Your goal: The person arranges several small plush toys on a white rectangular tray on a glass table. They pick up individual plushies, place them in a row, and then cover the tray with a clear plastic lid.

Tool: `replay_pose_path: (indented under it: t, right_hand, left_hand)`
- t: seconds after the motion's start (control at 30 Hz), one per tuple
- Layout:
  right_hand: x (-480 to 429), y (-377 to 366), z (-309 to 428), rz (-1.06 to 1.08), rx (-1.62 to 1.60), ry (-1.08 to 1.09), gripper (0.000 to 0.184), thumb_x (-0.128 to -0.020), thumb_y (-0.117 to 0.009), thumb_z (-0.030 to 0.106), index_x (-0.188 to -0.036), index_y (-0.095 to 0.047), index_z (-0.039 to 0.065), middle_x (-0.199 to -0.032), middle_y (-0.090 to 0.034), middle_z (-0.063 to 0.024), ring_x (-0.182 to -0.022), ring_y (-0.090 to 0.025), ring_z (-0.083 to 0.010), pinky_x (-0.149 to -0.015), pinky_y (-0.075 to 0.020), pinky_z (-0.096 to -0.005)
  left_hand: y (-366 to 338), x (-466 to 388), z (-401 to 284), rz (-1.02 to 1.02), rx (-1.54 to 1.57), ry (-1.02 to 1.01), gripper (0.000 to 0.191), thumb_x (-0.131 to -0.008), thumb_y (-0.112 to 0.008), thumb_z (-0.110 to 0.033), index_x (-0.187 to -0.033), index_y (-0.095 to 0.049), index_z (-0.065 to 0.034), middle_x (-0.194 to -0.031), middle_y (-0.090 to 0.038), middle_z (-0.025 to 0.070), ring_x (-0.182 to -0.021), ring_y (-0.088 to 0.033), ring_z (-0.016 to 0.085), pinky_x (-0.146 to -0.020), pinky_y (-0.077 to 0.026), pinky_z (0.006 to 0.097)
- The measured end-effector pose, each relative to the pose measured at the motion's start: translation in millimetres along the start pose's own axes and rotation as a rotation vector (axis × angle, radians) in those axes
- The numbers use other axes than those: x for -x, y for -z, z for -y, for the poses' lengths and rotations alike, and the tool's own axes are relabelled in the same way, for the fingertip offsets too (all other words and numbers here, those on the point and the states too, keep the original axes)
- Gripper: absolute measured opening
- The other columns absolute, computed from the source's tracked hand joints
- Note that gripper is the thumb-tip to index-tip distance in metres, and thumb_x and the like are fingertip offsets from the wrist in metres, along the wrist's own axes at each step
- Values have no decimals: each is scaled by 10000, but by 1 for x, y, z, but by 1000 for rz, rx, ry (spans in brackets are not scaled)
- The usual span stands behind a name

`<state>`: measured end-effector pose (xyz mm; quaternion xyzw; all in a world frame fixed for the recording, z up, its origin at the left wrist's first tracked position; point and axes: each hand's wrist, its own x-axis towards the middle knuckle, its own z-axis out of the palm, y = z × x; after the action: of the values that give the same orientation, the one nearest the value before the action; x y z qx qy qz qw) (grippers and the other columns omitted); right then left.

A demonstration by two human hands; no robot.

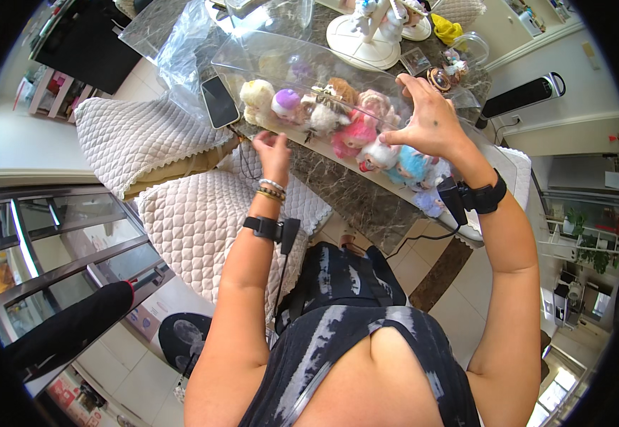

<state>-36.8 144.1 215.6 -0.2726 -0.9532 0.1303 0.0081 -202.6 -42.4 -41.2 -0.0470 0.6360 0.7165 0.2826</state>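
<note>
A long clear plastic display case lies across the marble-patterned table, holding a row of plush dolls. Among them are a cream doll, a purple-capped doll, a bright pink doll and a blue doll. My right hand spans the case, its fingertips at the far upper edge and its thumb over the near side. Close to the case's front left edge is my left hand, fingers slightly bent and nothing visible in them. Each wrist wears a black strap with a small device.
A smartphone lies left of the case, near a crumpled clear plastic bag. Quilted chair covers stand against the table's near left side. A white round stand with figures is behind. A cable hangs from my right wrist device.
</note>
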Motion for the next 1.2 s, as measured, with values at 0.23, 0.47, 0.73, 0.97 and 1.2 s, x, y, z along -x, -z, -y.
replay_pose_path:
  t: [0.23, 0.47, 0.73, 0.97, 1.2]
  right_hand:
    - [-1, -2, 6, 25, 26, -9, 963, -547, -803, 510, -1323, -442, 68, -1231, -533, -132, -1180, -513, -323, -931, -400, -491]
    - [-5, -11, 7, 23, 48, -3, 989, -547, -795, 519, -1342, -427, 59, -1238, -528, -136, -1183, -506, -323, -927, -397, -496]
    - [-9, -10, 6, 57, 74, -32, 1006, -549, -802, 502, -1353, -427, 27, -1276, -522, -157, -1181, -519, -320, -956, -413, -463]
    - [-14, -13, -1, 63, -3, -30, 958, -554, -763, 461, -1358, -434, 57, -1289, -531, -143, -1228, -488, -306, -944, -373, -524]
    - [-15, -15, -6, 61, -13, -5, 983, -536, -772, 484, -1351, -439, 45, -1293, -529, -153, -1230, -486, -325, -949, -373, -561]
  left_hand:
    - [36, -59, -19, -20, -2, 27, 567, -904, -526, -86, -1422, -299, -117, -1401, -372, 41, -1042, -514, 151, -843, -433, 365]
    - [35, -66, -24, 182, 99, 80, 429, -889, -474, -56, -1302, -520, -166, -1127, -575, -72, -956, -494, 60, -781, -379, 274]
    - [4, -17, -3, -68, -51, 86, 328, -834, -567, -39, -1121, -408, -52, -936, -557, 131, -695, -559, 165, -527, -470, 282]
    - [-91, 143, 73, 1405, -398, 517, 383, -969, -512, -209, -1323, -511, -63, -1177, -623, 61, -1067, -589, 166, -916, -481, 324]
    - [-184, 223, 125, 1641, -382, 279, 613, -919, -540, -205, -1465, -298, -70, -1327, -508, 193, -1153, -517, 251, -948, -423, 341]
